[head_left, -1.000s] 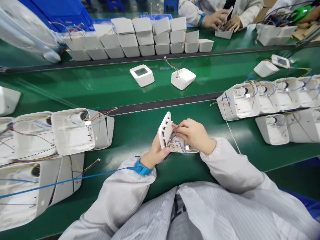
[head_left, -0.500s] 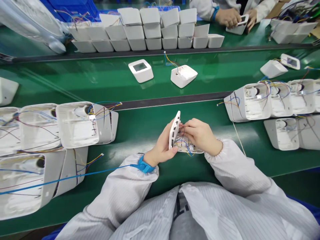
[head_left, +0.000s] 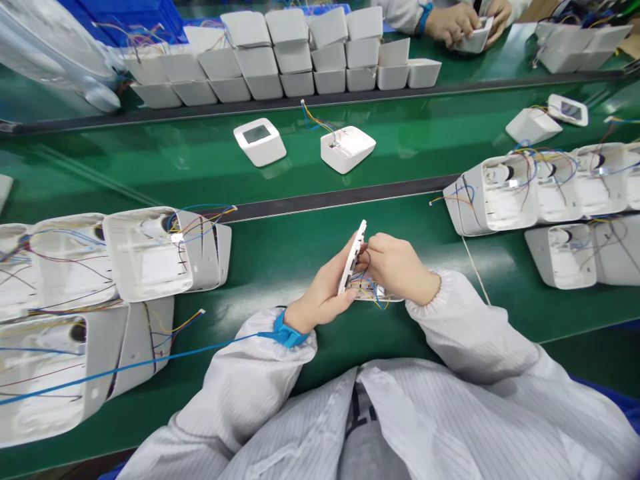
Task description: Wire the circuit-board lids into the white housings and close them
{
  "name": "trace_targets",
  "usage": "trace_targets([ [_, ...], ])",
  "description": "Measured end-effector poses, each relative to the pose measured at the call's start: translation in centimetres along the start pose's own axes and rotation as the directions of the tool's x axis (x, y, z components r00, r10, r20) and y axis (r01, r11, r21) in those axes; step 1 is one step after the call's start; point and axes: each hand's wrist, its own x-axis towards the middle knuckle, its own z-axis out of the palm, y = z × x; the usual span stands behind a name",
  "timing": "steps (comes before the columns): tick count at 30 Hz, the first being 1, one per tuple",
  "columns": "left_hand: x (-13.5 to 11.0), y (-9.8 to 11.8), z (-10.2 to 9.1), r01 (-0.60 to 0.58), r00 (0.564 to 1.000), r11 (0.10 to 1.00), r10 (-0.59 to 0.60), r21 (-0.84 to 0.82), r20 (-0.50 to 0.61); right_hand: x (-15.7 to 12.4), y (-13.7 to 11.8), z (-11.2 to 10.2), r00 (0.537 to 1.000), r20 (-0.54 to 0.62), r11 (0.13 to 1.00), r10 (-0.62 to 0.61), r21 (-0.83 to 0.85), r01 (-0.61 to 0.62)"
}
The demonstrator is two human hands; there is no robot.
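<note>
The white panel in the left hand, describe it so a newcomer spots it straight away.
Over the green table, find the left hand, with a blue strap at its wrist. It holds the white panel, steeply tilted and seen almost edge-on, unlike the open white boxes lying to either side.

On the worktop (head_left: 285,250), left-hand casings (head_left: 103,333) flank right-hand casings (head_left: 550,207) across a gap — there a panel (head_left: 353,260) tilts at the left of a base (head_left: 366,289). Behind, past a strip (head_left: 300,205), lie two units (head_left: 270,155); boxes (head_left: 290,57) stand stacked farther back.
</note>
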Motion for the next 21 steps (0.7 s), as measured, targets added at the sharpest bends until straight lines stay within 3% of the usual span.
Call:
trace_targets([
  [5,-0.1,-0.7,0.2,0.056,0.993,0.984,-0.072,-0.168,-0.094,0.0,-0.1,-0.6,0.995,0.016,0.989,0.102,0.104,-0.103],
  [8,-0.2,-1.1,0.3,0.064,0.986,0.980,-0.091,-0.189,-0.140,-0.1,0.0,-2.2,0.988,0.028,0.914,0.151,0.376,-0.151],
  [10,-0.3,-1.2,0.3,0.062,0.984,0.981,-0.091,-0.186,-0.153,-0.2,0.1,-3.4,0.995,0.099,0.780,0.034,0.620,-0.088],
  [12,-0.3,-1.1,0.2,0.058,0.984,0.978,-0.089,-0.199,-0.151,-0.3,0.2,-4.3,0.975,0.175,0.651,-0.140,0.757,-0.043],
  [14,-0.3,-1.0,0.2,0.058,0.986,0.974,-0.090,-0.219,-0.137,-0.3,0.3,-4.8,0.947,0.235,0.628,-0.219,0.777,-0.047],
  [17,-0.2,-0.8,0.1,0.060,0.990,0.975,-0.086,-0.214,-0.113,-0.4,0.8,-5.0,0.951,0.273,0.643,-0.146,0.757,-0.118],
  [21,-0.3,-0.8,0.2,0.043,0.991,0.988,-0.062,-0.151,-0.118,-0.5,1.6,-5.1,0.954,0.286,0.579,-0.091,0.795,-0.183],
])
